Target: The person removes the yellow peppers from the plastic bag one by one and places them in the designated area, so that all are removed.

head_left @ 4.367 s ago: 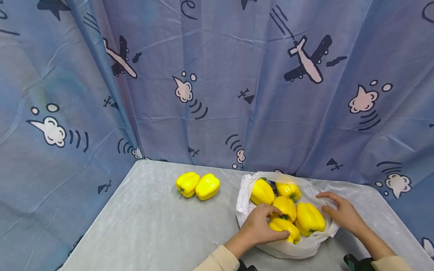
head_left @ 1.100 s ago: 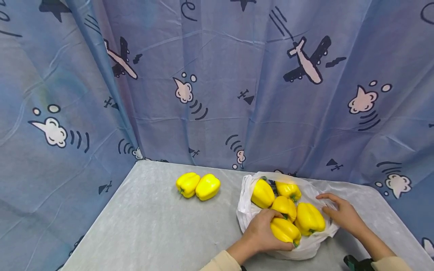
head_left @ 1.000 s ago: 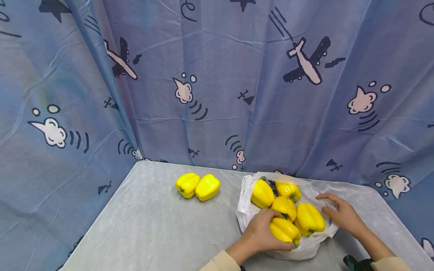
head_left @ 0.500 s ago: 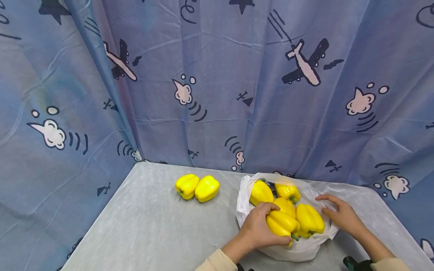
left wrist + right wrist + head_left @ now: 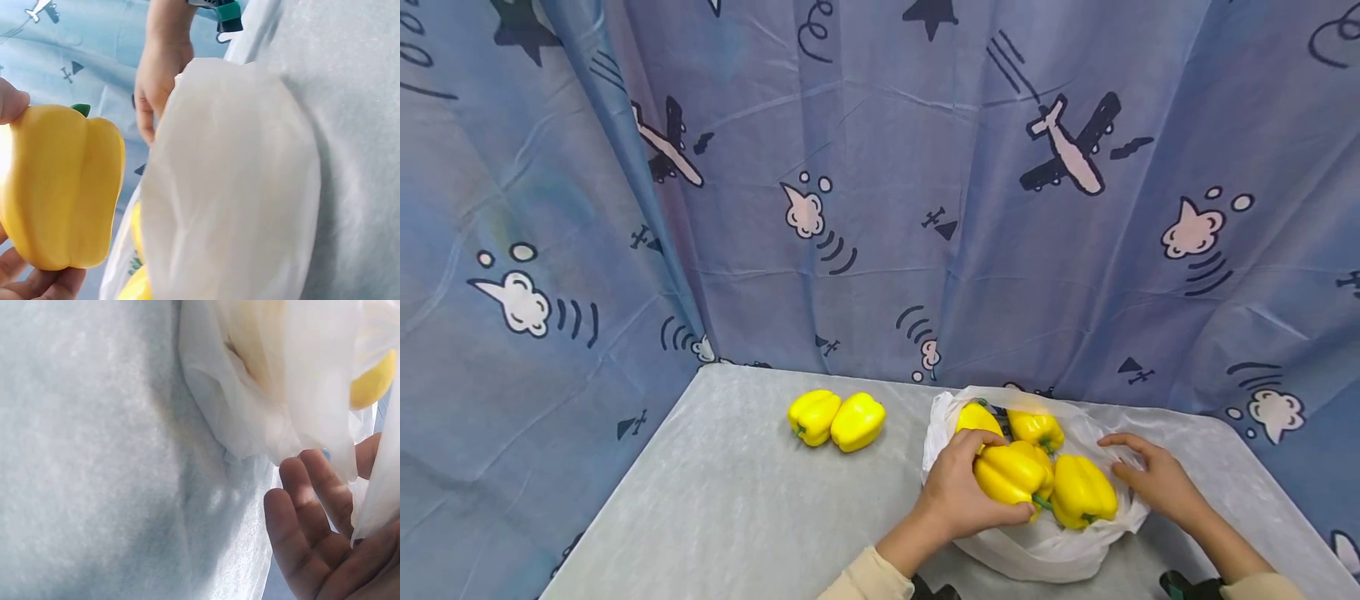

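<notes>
In the head view my left hand (image 5: 951,496) grips a yellow bell pepper (image 5: 1009,475), its green stem pointing toward the lower right, over the mouth of a white plastic bag (image 5: 1037,560). The left wrist view shows the thumb and fingertips on opposite ends of this pepper (image 5: 65,187), apart from the bag wall (image 5: 231,181). More yellow peppers (image 5: 1084,492) lie inside the bag, partly hidden by the held one. At the bag's right side, my right hand (image 5: 1161,479) holds the rim; the thin plastic passes between its thumb and fingers (image 5: 297,494).
Two yellow bell peppers (image 5: 858,422) sit side by side on the grey-white tabletop (image 5: 737,508), left of the bag. Behind and at the sides hangs a blue curtain (image 5: 865,167) printed with planes and clouds.
My left hand has taken hold of the near pepper in the bag and raised it up and leftward, over the other peppers. My right hand stays at the bag's rim. The head view has tilted slightly.
</notes>
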Demonstrator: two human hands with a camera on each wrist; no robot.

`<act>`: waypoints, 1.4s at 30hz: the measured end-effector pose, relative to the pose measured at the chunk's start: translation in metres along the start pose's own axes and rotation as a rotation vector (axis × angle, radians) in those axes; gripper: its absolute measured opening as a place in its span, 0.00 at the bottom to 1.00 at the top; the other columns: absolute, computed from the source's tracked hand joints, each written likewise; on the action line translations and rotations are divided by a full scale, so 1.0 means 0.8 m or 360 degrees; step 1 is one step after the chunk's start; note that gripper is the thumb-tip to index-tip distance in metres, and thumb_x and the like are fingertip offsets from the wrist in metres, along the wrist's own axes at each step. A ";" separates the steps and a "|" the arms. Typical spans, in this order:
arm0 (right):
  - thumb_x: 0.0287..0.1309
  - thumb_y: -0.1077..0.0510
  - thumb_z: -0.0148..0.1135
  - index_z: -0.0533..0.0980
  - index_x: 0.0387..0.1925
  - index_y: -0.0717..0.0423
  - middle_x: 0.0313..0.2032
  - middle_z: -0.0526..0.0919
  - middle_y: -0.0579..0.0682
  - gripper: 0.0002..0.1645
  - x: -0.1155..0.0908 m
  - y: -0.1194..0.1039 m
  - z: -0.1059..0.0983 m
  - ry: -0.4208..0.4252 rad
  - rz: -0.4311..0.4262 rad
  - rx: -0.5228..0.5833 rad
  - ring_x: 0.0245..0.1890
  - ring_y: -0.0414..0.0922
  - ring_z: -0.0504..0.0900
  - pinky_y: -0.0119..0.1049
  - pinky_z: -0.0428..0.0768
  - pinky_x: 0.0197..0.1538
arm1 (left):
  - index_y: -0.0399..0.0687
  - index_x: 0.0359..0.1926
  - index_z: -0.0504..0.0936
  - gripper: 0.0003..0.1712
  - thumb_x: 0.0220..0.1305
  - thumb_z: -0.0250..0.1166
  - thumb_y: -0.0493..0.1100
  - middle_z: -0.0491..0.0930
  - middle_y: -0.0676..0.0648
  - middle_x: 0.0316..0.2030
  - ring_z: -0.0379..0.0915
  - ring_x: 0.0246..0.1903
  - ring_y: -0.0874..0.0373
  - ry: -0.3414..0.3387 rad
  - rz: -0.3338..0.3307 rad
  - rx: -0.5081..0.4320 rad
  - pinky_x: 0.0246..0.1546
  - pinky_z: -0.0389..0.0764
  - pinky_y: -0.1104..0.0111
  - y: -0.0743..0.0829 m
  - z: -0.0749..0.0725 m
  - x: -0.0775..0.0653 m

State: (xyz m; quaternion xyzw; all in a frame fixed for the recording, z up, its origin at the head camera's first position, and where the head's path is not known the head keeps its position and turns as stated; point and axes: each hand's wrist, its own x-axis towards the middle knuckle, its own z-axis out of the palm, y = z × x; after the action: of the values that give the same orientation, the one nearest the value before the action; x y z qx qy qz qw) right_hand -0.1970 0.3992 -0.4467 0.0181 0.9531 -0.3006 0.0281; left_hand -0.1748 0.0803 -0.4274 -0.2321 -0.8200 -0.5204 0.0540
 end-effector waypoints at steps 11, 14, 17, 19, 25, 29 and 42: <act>0.63 0.57 0.54 0.71 0.59 0.61 0.63 0.63 0.76 0.24 -0.001 0.003 0.002 0.0016 -0.0016 0.0018 0.63 0.75 0.59 0.74 0.63 0.55 | 0.55 0.52 0.76 0.39 0.33 0.79 0.50 0.73 0.58 0.50 0.70 0.46 0.68 0.0046 0.0036 -0.0007 0.50 0.75 0.75 -0.001 -0.024 0.002; 0.63 0.57 0.55 0.71 0.59 0.61 0.63 0.64 0.75 0.23 -0.002 0.004 0.002 0.0021 -0.0023 0.0018 0.63 0.75 0.59 0.74 0.63 0.55 | 0.55 0.53 0.75 0.40 0.33 0.79 0.50 0.73 0.57 0.51 0.70 0.46 0.67 0.0043 0.0026 -0.0012 0.50 0.75 0.74 -0.004 -0.031 0.001; 0.64 0.56 0.54 0.71 0.59 0.60 0.64 0.63 0.75 0.23 -0.002 0.004 0.001 0.0018 -0.0019 0.0016 0.63 0.75 0.59 0.74 0.63 0.55 | 0.56 0.53 0.75 0.40 0.34 0.79 0.50 0.73 0.57 0.51 0.70 0.46 0.67 0.0037 0.0022 -0.0014 0.49 0.76 0.73 -0.009 -0.038 -0.001; 0.64 0.56 0.54 0.71 0.59 0.60 0.64 0.63 0.75 0.23 -0.002 0.004 0.002 0.0019 -0.0017 0.0013 0.63 0.75 0.59 0.74 0.63 0.55 | 0.56 0.53 0.75 0.39 0.34 0.79 0.51 0.73 0.56 0.51 0.71 0.45 0.66 0.0048 0.0031 0.0000 0.49 0.76 0.72 -0.013 -0.043 -0.002; 0.63 0.57 0.54 0.71 0.59 0.60 0.64 0.63 0.75 0.23 -0.001 0.002 0.003 0.0014 -0.0013 0.0015 0.63 0.75 0.58 0.74 0.63 0.55 | 0.53 0.53 0.76 0.39 0.34 0.79 0.52 0.75 0.53 0.50 0.72 0.46 0.63 0.0103 0.0064 0.0085 0.49 0.77 0.70 -0.023 -0.060 -0.004; 0.63 0.56 0.54 0.71 0.59 0.60 0.64 0.62 0.76 0.24 0.000 0.002 0.003 0.0007 0.0002 0.0016 0.64 0.75 0.57 0.74 0.62 0.56 | 0.54 0.52 0.76 0.39 0.34 0.79 0.51 0.75 0.52 0.49 0.72 0.46 0.62 0.0135 0.0085 0.0138 0.50 0.77 0.69 -0.026 -0.070 -0.005; 0.63 0.55 0.55 0.71 0.59 0.60 0.64 0.62 0.76 0.24 0.000 0.004 0.002 0.0001 0.0025 0.0010 0.63 0.75 0.58 0.74 0.63 0.55 | 0.52 0.50 0.77 0.39 0.31 0.79 0.49 0.76 0.54 0.47 0.71 0.47 0.62 0.0221 0.0110 0.0213 0.51 0.76 0.67 -0.048 -0.105 -0.017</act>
State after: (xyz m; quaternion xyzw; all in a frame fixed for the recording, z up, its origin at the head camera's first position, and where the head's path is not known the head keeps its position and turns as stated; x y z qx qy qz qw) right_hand -0.1966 0.4006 -0.4496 0.0258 0.9520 -0.3034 0.0301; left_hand -0.1923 -0.0114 -0.4259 -0.2195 -0.8386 -0.4773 0.1439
